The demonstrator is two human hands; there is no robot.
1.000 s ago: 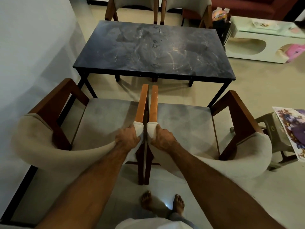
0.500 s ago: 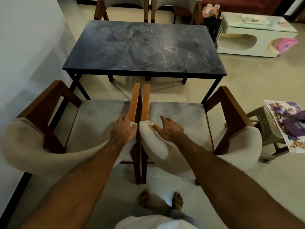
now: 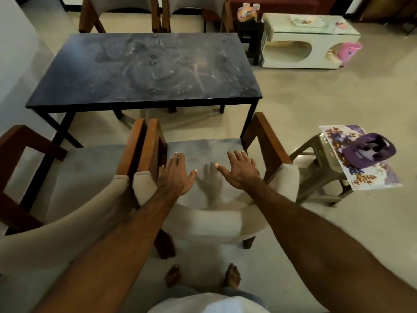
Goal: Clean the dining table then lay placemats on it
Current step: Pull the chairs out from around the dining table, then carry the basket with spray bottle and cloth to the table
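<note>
At the far left a pale wall [image 3: 13, 55] runs beside the dining table [image 3: 144, 71], whose dark marbled top sits ahead of me on black legs, its near edge just beyond the two chairs in front of me. The left chair [image 3: 74, 177] stands nearest the wall, grey seat, brown wooden arms, its padded back curving under my left forearm. Its inner arm stands just beside the inner arm of the right chair [image 3: 203, 154] (whether they actually touch I cannot tell).

My left hand [image 3: 174, 175] is over the right chair's seat near its left arm, palm down, fingers straight and together, thumb out, holding nothing. My right hand [image 3: 241, 170] is beside it over the same seat, fingers spread wide, also holding nothing; a hand-shaped shadow lies on the cushion between them. Whether either palm touches the seat I cannot tell.

My bare feet [image 3: 232, 276] stand on the pale floor behind the right chair. Across the table two more chairs [image 3: 158, 12] stand side by side. Further right is a white low table [image 3: 311, 48] with oval openings, a pink thing [image 3: 348, 53] in one. At the right, well apart from the dining table, a plastic stool [image 3: 320, 168] carries flowered placemats [image 3: 365, 175] with a purple container [image 3: 370, 151] resting on top.
</note>
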